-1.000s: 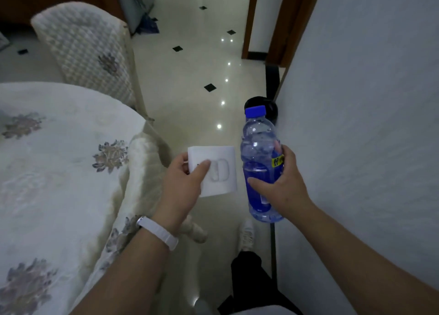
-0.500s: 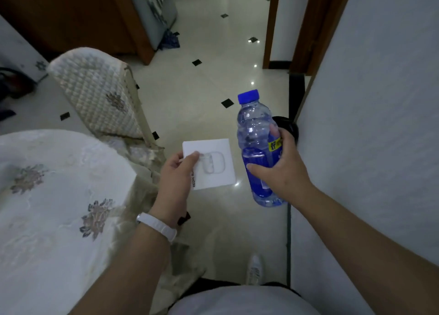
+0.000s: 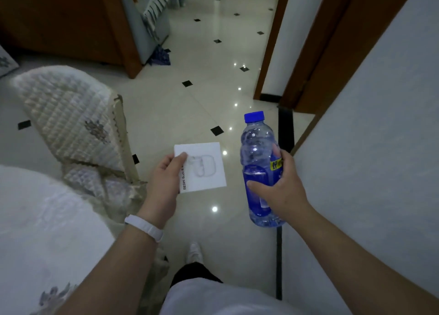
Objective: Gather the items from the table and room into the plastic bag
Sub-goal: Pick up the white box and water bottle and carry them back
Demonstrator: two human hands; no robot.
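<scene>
Keeping unchanged grips, left hand (image 3: 166, 181) holds the box (image 3: 207, 169), right hand (image 3: 282, 191) the bottle (image 3: 256, 155).

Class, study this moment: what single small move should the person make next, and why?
Probably step forward along the tiled floor to look for the plastic bag. The left hand holds the white Redmi Buds box, the right hand grips the blue-capped water bottle, so neither can pick up more, and no bag is in view.

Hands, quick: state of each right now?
Left hand: closed, pinching the small white square cardboard box.
Right hand: closed round the blue-capped clear plastic water bottle.
</scene>
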